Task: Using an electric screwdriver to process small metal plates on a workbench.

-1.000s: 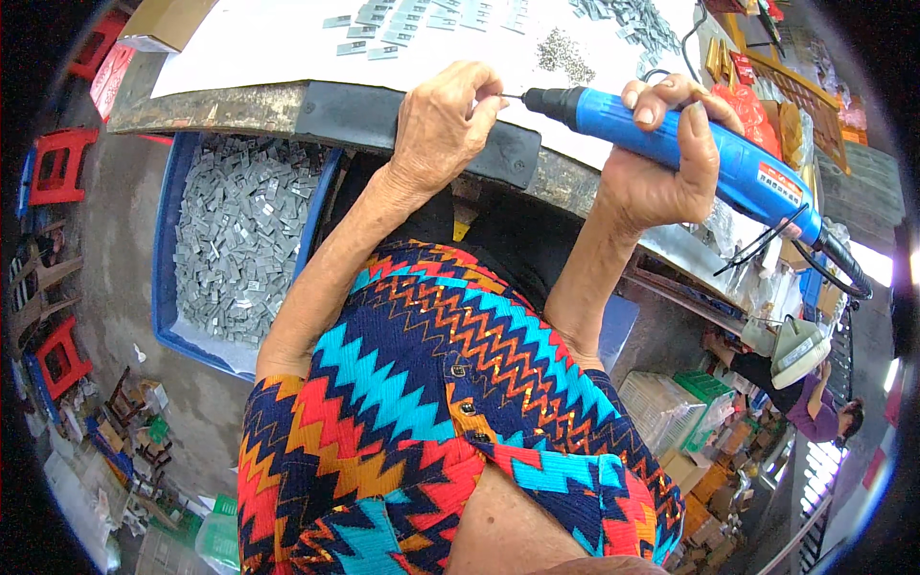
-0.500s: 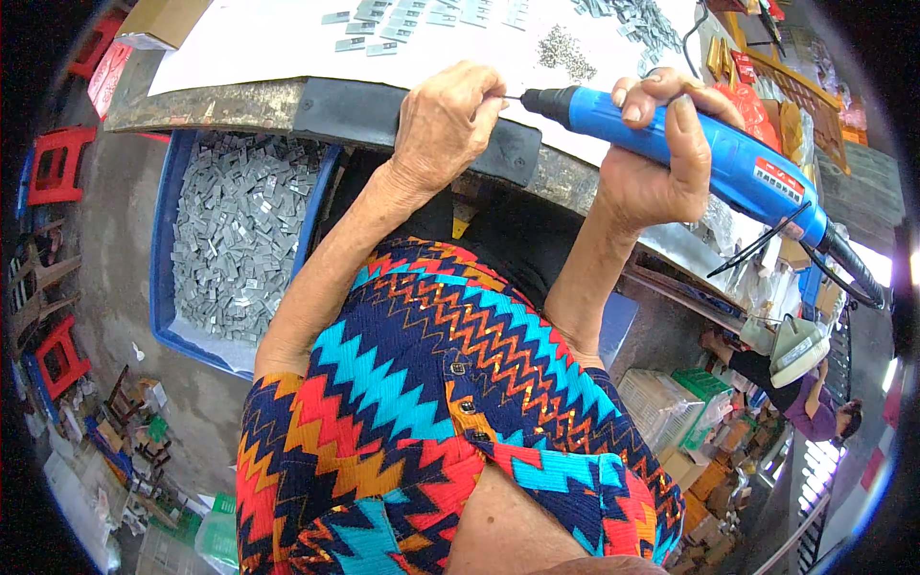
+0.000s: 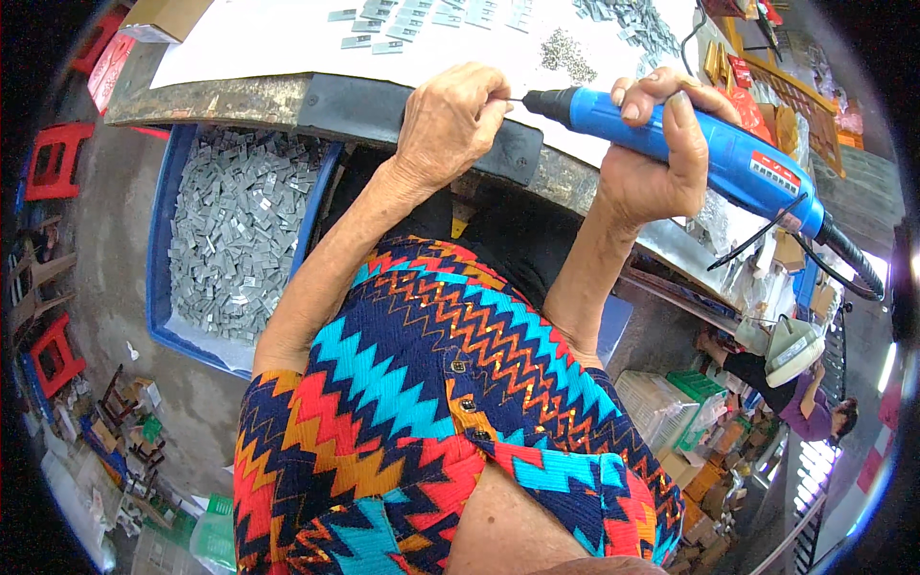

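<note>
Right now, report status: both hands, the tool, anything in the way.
Right hand gripping blue electric screwdriver. Left hand pinched at its bit tip. Work over table edge; nothing blocking the tool.

Both hands are busy at the table edge [image 3: 240, 101] in the upper middle of the picture. The left hand [image 3: 448, 123] is closed right at the tip of the blue power tool [image 3: 704, 153], and the right hand [image 3: 652, 158] is wrapped around the tool, so there is no gap between them.

Past the hands, the white sheet [image 3: 287, 43] has bare room at the upper left. Little grey metal pieces [image 3: 383, 29] lie in rows along the top, and a pile of tiny screws [image 3: 567, 56] sits just above the tool tip.

On the right, the tool's black cable [image 3: 848, 259] and stacked things crowd the way.

At the left, below the table, a blue tub [image 3: 158, 249] full of grey pieces fills the space.
</note>
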### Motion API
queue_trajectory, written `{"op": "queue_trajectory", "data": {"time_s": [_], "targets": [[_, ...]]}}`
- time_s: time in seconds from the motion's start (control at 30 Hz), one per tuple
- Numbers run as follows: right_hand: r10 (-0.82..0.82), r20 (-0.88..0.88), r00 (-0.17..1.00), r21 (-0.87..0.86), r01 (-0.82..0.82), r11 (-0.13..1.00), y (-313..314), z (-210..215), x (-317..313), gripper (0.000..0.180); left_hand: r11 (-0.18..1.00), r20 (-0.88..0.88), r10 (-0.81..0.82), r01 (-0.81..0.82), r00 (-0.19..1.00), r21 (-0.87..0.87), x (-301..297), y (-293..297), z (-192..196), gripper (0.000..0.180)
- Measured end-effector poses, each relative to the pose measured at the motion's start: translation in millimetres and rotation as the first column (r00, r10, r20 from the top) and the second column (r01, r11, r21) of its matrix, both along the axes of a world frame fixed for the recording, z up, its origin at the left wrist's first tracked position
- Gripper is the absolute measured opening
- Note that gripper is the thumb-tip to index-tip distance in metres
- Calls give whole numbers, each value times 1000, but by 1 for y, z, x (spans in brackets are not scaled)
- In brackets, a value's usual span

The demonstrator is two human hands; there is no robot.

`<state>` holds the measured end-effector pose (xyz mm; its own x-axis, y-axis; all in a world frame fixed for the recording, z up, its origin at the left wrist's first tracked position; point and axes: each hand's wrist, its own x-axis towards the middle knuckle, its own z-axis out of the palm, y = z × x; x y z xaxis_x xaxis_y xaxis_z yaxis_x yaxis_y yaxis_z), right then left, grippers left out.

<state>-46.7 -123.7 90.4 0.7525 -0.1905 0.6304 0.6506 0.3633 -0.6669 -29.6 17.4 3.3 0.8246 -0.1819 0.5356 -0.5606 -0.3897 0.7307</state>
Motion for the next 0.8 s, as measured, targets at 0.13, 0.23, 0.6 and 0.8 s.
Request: {"op": "queue_trajectory", "data": {"time_s": [0.13, 0.23, 0.6, 0.8], "targets": [[-22, -26, 999, -1, 22, 1000, 1, 2, 0, 23, 1000, 14, 2, -2, 1000, 8, 1, 0, 1, 8], [-50, -21, 999, 50, 51, 997, 4, 5, 2, 21, 1000, 13, -3, 3, 1000, 4, 1, 0, 0, 10], [-4, -32, 999, 7, 4, 1000, -6, 4, 0, 25, 996, 1, -15, 15, 1000, -90, -6, 14, 10, 18], [-66, -27, 997, 76, 68, 995, -8, 2, 3, 24, 968, 42, 241, -243, 970, 65, 9, 55, 18, 15]]}}
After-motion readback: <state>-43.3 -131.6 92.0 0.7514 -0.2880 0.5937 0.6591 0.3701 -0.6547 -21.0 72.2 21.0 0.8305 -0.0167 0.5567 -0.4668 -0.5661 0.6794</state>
